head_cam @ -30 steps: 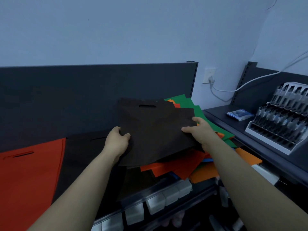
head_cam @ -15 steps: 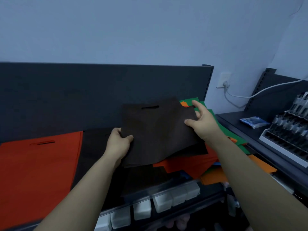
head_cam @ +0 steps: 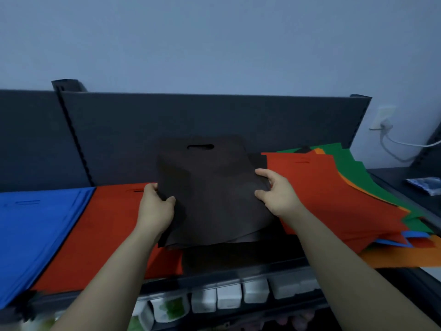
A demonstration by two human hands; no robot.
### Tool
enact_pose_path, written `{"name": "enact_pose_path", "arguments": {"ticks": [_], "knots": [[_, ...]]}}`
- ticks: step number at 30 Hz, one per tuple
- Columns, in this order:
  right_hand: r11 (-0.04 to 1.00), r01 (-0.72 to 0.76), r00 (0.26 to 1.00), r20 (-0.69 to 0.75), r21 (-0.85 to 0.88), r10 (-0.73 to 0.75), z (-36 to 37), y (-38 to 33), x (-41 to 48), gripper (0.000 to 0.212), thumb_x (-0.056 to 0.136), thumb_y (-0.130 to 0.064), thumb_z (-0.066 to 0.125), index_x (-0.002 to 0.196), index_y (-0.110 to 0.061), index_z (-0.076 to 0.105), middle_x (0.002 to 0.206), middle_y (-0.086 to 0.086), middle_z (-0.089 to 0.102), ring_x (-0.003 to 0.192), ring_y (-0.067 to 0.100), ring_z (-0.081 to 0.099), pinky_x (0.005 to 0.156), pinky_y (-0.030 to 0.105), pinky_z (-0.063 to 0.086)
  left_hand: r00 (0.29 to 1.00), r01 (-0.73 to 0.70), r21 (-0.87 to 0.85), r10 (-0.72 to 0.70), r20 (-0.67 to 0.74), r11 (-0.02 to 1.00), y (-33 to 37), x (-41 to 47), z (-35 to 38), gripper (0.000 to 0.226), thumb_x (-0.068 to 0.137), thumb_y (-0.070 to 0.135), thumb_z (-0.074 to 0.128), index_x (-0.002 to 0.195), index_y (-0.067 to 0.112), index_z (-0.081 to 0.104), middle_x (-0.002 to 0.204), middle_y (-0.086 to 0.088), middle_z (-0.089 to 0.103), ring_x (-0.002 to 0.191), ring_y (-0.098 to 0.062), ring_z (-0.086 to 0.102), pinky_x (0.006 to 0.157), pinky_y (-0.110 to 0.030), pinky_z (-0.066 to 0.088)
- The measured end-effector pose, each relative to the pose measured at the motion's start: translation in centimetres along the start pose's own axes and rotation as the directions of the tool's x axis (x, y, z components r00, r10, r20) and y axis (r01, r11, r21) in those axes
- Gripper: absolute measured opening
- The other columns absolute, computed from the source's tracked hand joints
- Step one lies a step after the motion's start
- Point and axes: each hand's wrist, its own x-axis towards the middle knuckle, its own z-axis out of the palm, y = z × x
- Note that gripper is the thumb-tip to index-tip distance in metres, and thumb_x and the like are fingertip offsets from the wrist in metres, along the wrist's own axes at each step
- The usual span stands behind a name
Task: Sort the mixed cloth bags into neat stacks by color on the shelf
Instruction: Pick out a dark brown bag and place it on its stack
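1. Since sorting runs by colour, the dark grey metal shelf (head_cam: 238, 115) bears a flat stack of red cloth bags (head_cam: 102, 230), the landmark.
2. Dark brown cloth bag (head_cam: 214, 194), just right of that stack: long axis front-to-back, handle slot rearward, likely held for squaring.
3. Left hand (head_cam: 155, 211), right hand (head_cam: 279, 194): each pinches one side edge.

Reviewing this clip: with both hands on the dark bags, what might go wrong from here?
1. The dark bags, gripped by the left hand and right hand, fan apart at their lower edge; layers may slip and land uneven.
2. Their left side hangs over the red stack, so they could settle partly on the wrong colour.
3. The mixed pile at right overhangs the shelf front; a nudge might tip it off.
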Motion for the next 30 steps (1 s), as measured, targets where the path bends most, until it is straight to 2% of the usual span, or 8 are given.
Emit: {"name": "enact_pose_path", "arguments": {"ticks": [3,6,8,11,13,17,22,30], "knots": [[0.992,-0.037,0.999,0.025,-0.118,0.040,1.8,-0.2,-0.6,0.058,0.083,0.003,0.062,0.137,-0.013,0.049,0.132,0.004,0.056,0.119,0.018,0.056,0.096,0.023,0.044,1.000,0.014,0.077,-0.014,-0.002,0.997,-1.0,0.2,-1.3,0.031,0.089,0.007,0.059,0.118,0.008,0.048,0.111,-0.009,0.059,0.104,-0.029,0.057,0.084,-0.035,0.045],[0.970,-0.100,0.991,0.064,-0.224,0.117,3.3,0.0,-1.5,0.058,0.085,-0.001,0.061,0.139,-0.013,0.046,0.133,0.005,0.054,0.118,0.020,0.055,0.092,0.020,0.042,0.998,0.036,0.155,-0.042,0.038,0.987,-2.0,0.2,-2.1,0.030,0.090,0.008,0.057,0.117,0.008,0.045,0.108,-0.010,0.058,0.096,-0.028,0.056,0.077,-0.033,0.042],[0.950,-0.155,0.980,0.082,-0.269,0.184,4.1,0.5,-2.0,0.058,0.086,-0.002,0.059,0.141,-0.013,0.044,0.136,0.009,0.052,0.118,0.022,0.055,0.094,0.023,0.043,0.995,0.044,0.194,-0.060,0.078,0.980,-2.6,0.1,-2.3,0.030,0.091,0.008,0.055,0.118,0.008,0.044,0.103,-0.008,0.056,0.088,-0.024,0.052,0.073,-0.032,0.041],[0.902,-0.215,0.959,0.096,-0.373,0.268,4.5,1.0,-2.5,0.057,0.090,-0.005,0.054,0.144,-0.015,0.040,0.142,0.009,0.047,0.123,0.024,0.051,0.101,0.029,0.044,0.986,0.049,0.232,-0.084,0.143,0.972,-3.2,-0.1,-1.9,0.035,0.091,0.008,0.055,0.124,0.006,0.043,0.099,-0.003,0.053,0.086,-0.020,0.051,0.071,-0.030,0.040],[0.857,-0.228,0.946,0.102,-0.462,0.307,4.2,1.2,-2.7,0.055,0.092,-0.004,0.049,0.145,-0.014,0.039,0.143,0.009,0.045,0.124,0.024,0.049,0.102,0.029,0.042,0.978,0.051,0.238,-0.096,0.184,0.970,-3.3,-0.1,-1.3,0.038,0.091,0.007,0.055,0.127,0.006,0.043,0.102,-0.004,0.055,0.088,-0.020,0.051,0.073,-0.029,0.039],[0.779,-0.246,0.942,0.048,-0.576,0.332,3.4,2.2,-2.7,0.055,0.088,0.001,0.044,0.142,-0.011,0.043,0.136,0.014,0.052,0.121,0.028,0.052,0.100,0.030,0.041,0.967,0.044,0.231,-0.100,0.236,0.972,-2.9,-0.1,0.4,0.047,0.089,0.004,0.055,0.134,0.005,0.040,0.122,-0.012,0.058,0.102,-0.025,0.054,0.079,-0.027,0.038],[0.736,-0.281,0.928,0.022,-0.616,0.373,2.4,3.5,-2.1,0.057,0.087,-0.002,0.046,0.143,-0.012,0.042,0.141,0.018,0.044,0.125,0.032,0.047,0.106,0.034,0.039,0.950,0.026,0.210,-0.090,0.299,0.977,-2.5,-0.5,2.4,0.049,0.088,0.004,0.055,0.134,0.005,0.040,0.128,-0.015,0.055,0.117,-0.030,0.052,0.081,-0.024,0.034],[0.692,-0.313,0.923,-0.036,-0.650,0.384,1.1,4.0,-1.8,0.060,0.088,0.003,0.045,0.146,-0.009,0.037,0.144,0.016,0.042,0.130,0.031,0.042,0.107,0.032,0.037,0.901,-0.023,0.301,-0.110,0.419,0.953,-2.1,0.4,4.2,0.057,0.088,-0.001,0.051,0.141,0.006,0.032,0.132,-0.016,0.052,0.120,-0.032,0.050,0.086,-0.025,0.037]]}}
